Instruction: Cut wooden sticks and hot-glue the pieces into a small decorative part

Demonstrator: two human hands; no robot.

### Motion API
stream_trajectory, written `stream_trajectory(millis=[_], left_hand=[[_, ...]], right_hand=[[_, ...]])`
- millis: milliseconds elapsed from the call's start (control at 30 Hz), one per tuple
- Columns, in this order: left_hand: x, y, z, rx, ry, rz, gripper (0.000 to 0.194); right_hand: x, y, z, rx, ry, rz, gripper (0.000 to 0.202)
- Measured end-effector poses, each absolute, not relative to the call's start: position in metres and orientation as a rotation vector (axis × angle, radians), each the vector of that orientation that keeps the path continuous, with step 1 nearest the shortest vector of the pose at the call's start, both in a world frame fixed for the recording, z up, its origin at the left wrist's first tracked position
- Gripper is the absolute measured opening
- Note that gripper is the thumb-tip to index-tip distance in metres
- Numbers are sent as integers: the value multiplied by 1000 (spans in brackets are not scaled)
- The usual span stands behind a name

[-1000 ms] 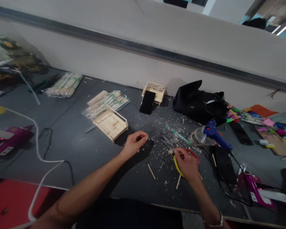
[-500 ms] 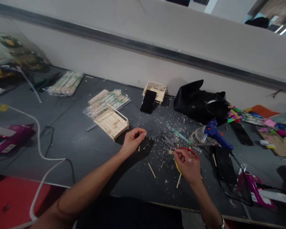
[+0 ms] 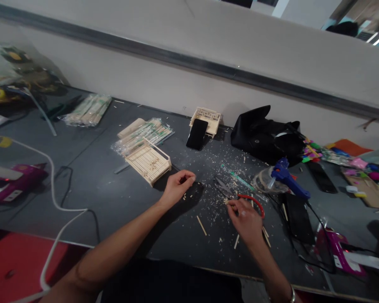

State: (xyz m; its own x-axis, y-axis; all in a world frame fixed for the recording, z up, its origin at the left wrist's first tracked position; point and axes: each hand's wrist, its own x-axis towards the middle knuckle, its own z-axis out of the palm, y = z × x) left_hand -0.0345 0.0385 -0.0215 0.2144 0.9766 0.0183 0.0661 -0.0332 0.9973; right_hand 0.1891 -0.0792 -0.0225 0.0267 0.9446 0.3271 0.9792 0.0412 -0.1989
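My left hand (image 3: 177, 185) is closed in a pinch above the table, just right of the small bamboo-stick bed frame (image 3: 150, 162). Whatever lies between its fingertips is too small to make out. My right hand (image 3: 245, 219) is also closed, thumb and forefinger pinched at the edge of a small star-shaped wooden piece (image 3: 225, 202). Under and behind that hand lie scissors (image 3: 223, 187), blades toward the wall, with the red handle loop showing. Tiny cut bits (image 3: 185, 196) lie below my left fingertips, and a short wooden stick (image 3: 201, 225) rests between the hands.
A phone (image 3: 197, 134) leans on a miniature bamboo bench (image 3: 210, 120) near the wall. Bagged sticks (image 3: 150, 132) lie behind the frame. To the right are a black bag (image 3: 265, 134), a blue glue gun (image 3: 287, 179) and a purple glue gun (image 3: 334, 250). Another purple glue gun (image 3: 15, 183) lies left.
My right hand has shifted slightly left, its fingertips now at the star-shaped piece. More sticks show beside its wrist, and the yellow part of the scissors' handle is now covered. My left hand stays put.
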Motion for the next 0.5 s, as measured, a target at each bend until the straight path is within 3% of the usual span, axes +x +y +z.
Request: stream_trajectory(millis=[500], left_hand=[[-33, 38, -24, 1401, 1062, 1009, 14]], right_hand=[[187, -76, -20, -1899, -1971, -164, 32]])
